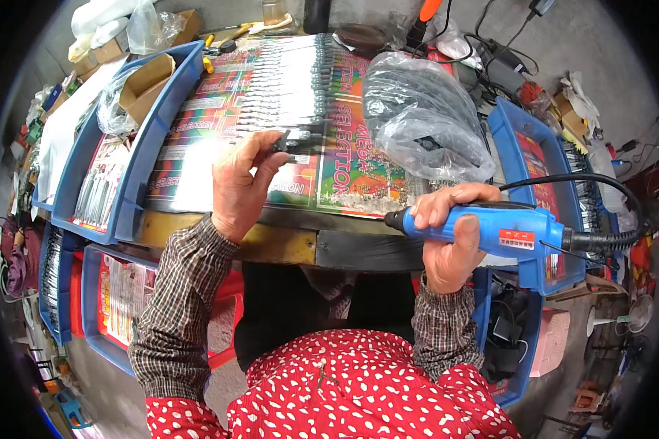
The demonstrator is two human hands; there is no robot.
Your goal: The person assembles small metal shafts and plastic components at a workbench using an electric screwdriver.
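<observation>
A blue electric screwdriver [490, 228] lies across my right hand [450, 234], whose fingers and thumb are wrapped round its body. Its dark tip points left, over the table's front edge. On the table, my left hand [245, 179] pinches a small dark part [281, 143] between thumb and fingertips; its exact kind cannot be made out. Just beyond those fingertips runs a long row of slim, dark-and-silver rod-like pieces [289, 80], side by side on a colourful printed sheet [198, 146]. Many tiny screws [381, 179] are scattered on the sheet between my hands.
A clear plastic bag of black parts [425, 110] stands right of the row. Blue trays [128, 190] flank the table at left, and another blue tray [520, 146] is at right. The screwdriver's black cable [608, 183] loops at right. An orange-handled tool [426, 14] stands at the back.
</observation>
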